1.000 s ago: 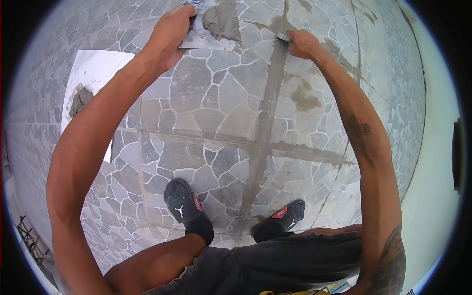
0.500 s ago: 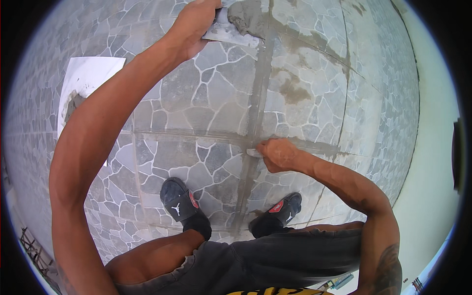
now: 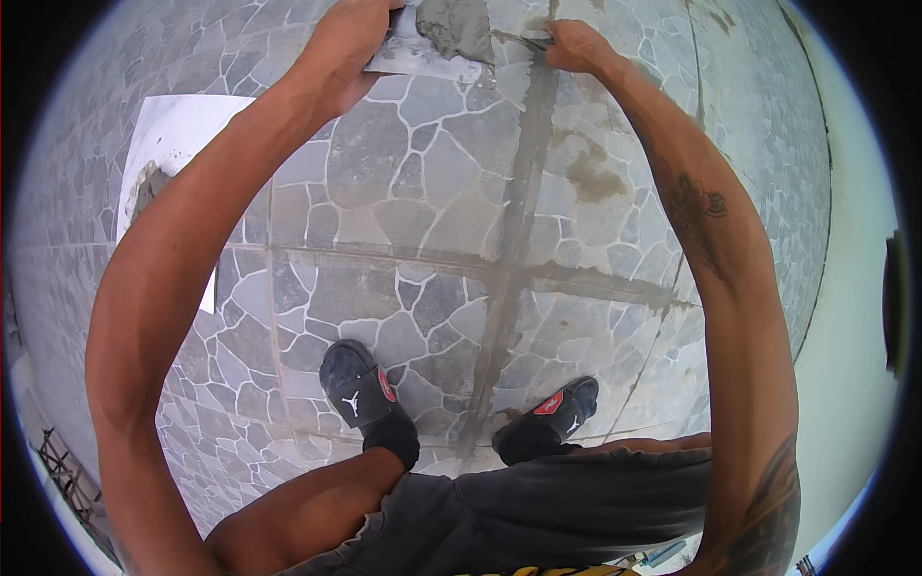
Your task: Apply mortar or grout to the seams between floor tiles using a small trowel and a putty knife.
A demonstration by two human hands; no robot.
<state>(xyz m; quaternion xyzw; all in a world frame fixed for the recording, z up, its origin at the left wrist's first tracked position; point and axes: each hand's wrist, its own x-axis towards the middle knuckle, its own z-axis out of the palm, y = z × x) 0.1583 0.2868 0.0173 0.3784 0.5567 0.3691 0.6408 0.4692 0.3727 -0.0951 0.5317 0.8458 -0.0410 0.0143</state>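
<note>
My left hand point(image 3: 353, 46), at the far edge of the view, is closed on a flat plastering trowel point(image 3: 408, 60). A lump of wet grey mortar point(image 3: 456, 29) lies on the trowel's plate. To its right, my right hand point(image 3: 576, 46) grips a small trowel point(image 3: 526, 41) whose thin blade points left at the mortar. Whether the blade touches the mortar I cannot make out. Beneath both hands run grey tiles point(image 3: 423, 163) with a stone pattern, and mortar-filled joints point(image 3: 516, 211) cross between them.
A white sheet point(image 3: 178, 130) bearing a pile of mortar point(image 3: 151, 184) lies left, partly behind my left forearm. My sandalled feet point(image 3: 355, 389) stand either side of the long joint. Damp smears point(image 3: 591, 173) mark tiles on the right. A pale wall point(image 3: 845, 317) rises at the right.
My right hand has moved from the crossing of the joints far forward, bringing the small trowel beside the mortar. My left hand and its plastering trowel sit slightly farther left in view.
</note>
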